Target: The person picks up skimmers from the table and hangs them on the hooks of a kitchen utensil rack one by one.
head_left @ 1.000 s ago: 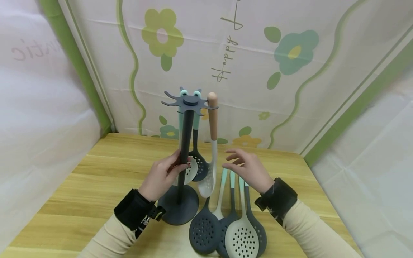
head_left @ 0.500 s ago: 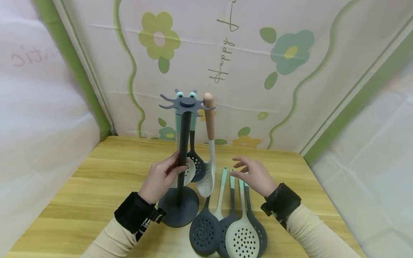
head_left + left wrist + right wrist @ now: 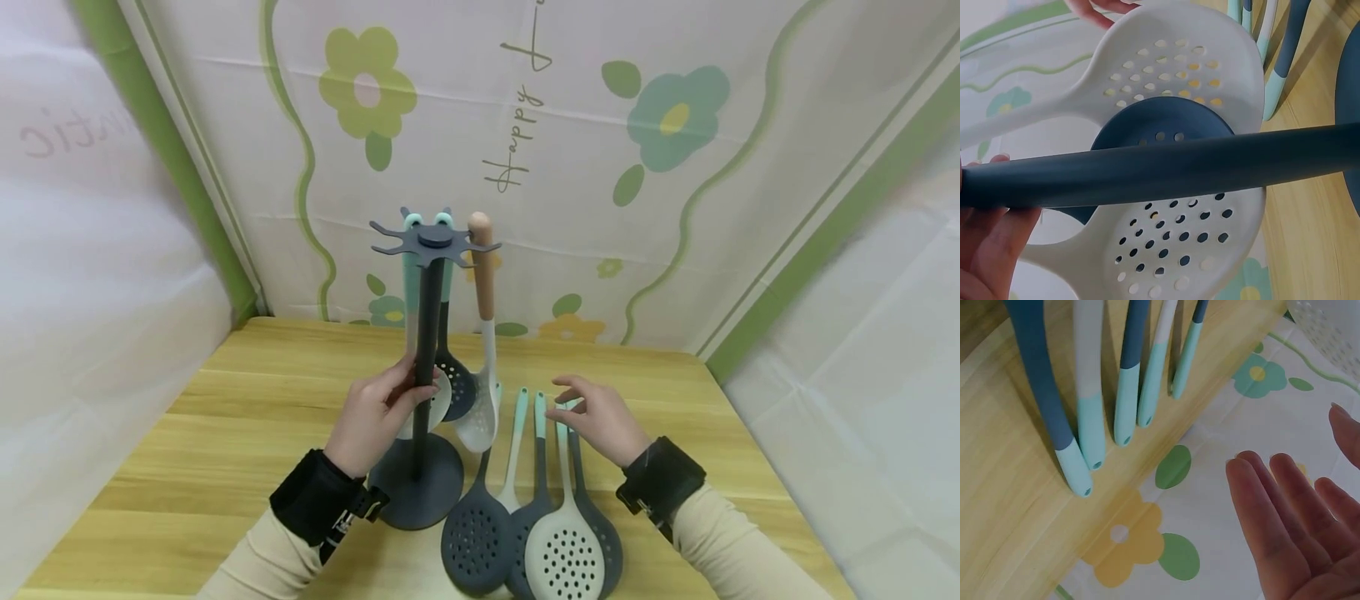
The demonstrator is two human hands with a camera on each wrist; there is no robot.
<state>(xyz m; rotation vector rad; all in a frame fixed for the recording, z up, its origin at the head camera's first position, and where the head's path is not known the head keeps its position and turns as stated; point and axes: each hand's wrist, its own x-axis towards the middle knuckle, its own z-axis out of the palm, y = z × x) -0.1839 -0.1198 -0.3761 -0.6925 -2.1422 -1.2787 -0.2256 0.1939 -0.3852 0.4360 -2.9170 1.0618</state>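
Note:
My left hand grips the dark pole of a utensil stand, with the thumb in front. From the stand's hooked top hang a wooden-handled white slotted spoon, a dark slotted spoon and a white one with a mint handle. Nothing is in my right hand, whose fingers are spread and slightly bent above the mint handles of utensils lying on the table. Among these are a dark slotted turner and a white slotted turner; others lie partly hidden beneath.
The stand's round base rests on the wooden table, left of the lying utensils. White cloth walls with flowers and green borders enclose the back and both sides. In the right wrist view, several mint handles lie side by side near the table edge.
My right hand has moved right and toward me, from beside the hanging wooden-handled spoon to over the lying handles. My left hand keeps its grip on the pole.

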